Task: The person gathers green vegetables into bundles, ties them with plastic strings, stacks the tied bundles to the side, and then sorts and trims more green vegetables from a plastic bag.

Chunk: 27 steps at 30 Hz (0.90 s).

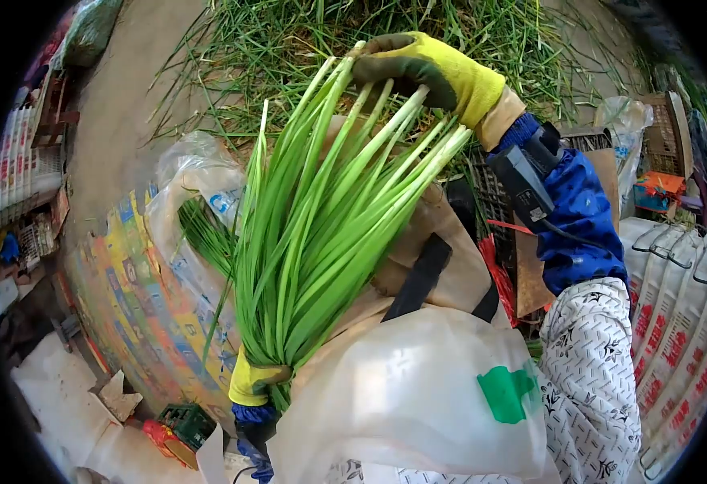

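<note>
Bright, diffuse light; wide-angle distortion curves the edges into black.

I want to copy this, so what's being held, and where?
Long green stalks: the left hand grips the bunch near its leafy tips; the right hand is at the pale ends.

Apron (418, 395): translucent plastic, semi-gloss, smooth. Gloves (476, 85): matt yellow knit cloth, dark coated palms. Blue sleeve (581, 218): glossy, wrinkled. White-patterned sleeve (591, 339): matt cloth.
</note>
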Available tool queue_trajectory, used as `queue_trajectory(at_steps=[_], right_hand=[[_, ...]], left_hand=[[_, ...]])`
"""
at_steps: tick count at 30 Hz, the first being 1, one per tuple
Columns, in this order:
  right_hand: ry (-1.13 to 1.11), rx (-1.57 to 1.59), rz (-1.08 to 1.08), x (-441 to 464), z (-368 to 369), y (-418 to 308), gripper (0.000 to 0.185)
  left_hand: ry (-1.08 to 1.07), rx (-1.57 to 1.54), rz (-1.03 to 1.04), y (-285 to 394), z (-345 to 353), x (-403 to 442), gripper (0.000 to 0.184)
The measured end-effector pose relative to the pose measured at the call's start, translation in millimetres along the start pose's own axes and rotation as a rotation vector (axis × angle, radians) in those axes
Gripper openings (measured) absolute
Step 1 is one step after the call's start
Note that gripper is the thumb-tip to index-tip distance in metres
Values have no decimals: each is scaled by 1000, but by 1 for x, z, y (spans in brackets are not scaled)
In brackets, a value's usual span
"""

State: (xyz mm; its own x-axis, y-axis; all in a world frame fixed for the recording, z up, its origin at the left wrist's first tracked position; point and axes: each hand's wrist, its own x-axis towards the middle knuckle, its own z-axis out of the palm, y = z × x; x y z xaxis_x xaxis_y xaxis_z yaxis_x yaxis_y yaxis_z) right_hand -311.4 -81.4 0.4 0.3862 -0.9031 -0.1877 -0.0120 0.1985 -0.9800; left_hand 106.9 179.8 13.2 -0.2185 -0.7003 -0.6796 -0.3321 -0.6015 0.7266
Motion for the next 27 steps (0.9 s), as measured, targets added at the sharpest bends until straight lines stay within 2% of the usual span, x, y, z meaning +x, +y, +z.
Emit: queue_trajectory(at_steps=[1,2,3,4,5,6,7,8,9,10,11,12,13,14,15,16,17,20,22,24,25,26,27], right_hand=[[2,110,31,-1,5,-6,35],[-68,-66,-172,4,-1,4,31],[-103,-226,-386,9,-7,13,27],[-142,-576,-666,19,-20,13,26],[-58,-711,-810,25,-23,16,24],[42,-834,-963,22,-20,13,22],[49,-176,-293,11,-12,-3,18],[169,128,-132,11,-19,-14,18],[334,458,-17,10,-25,-24,21],[368,581,-119,7,-43,-35,22],[464,667,-200,10,-72,-35,17],[249,827,-438,11,-114,-25,16],[443,849,-645,10,-149,-22,17],[480,859,-599,0,-172,-8,22],[516,870,-553,-10,-196,7,31],[561,828,-417,-22,-191,24,40],[483,819,-359,-19,-179,56,47],[270,737,376,-63,-62,49,38],[-200,-564,-701,-80,-36,78,31],[-100,-551,-649,-95,-35,67,28],[-41,-402,-232,-108,-36,55,25],[239,173,233,-105,-40,59,25],[373,53,199,-94,-53,83,19]], left_hand=[[-9,-80,-48,-8,-3,-3,57],[-15,-161,-87,3,1,0,58],[15,-476,-164,19,9,-4,62],[77,-488,-176,31,15,-6,65],[28,-370,-276,23,0,-10,67],[-37,-229,-278,14,-9,-10,72],[-38,-326,-202,-1,-10,-10,75],[-104,-274,-198,4,-13,-8,73],[-60,-282,-172,29,-5,-11,63],[-86,-302,-271,33,-7,-12,61],[-103,-169,-57,12,-9,-6,61],[-136,-132,-118,-12,-23,1,73],[-96,-183,-65,9,-12,-7,52],[-60,-233,-20,29,2,-18,33],[-31,-251,-18,8,-2,-16,47],[-27,-258,-24,11,-4,-13,49],[-29,-255,-30,19,-4,-16,51],[-24,-252,-37,51,-7,-28,58],[-18,-227,-24,83,-13,-42,62],[-21,-144,3,124,-23,-55,67],[-29,-66,21,147,-27,-59,69],[-147,214,-38,136,-68,-41,66],[-88,181,70,186,-48,-48,62]])
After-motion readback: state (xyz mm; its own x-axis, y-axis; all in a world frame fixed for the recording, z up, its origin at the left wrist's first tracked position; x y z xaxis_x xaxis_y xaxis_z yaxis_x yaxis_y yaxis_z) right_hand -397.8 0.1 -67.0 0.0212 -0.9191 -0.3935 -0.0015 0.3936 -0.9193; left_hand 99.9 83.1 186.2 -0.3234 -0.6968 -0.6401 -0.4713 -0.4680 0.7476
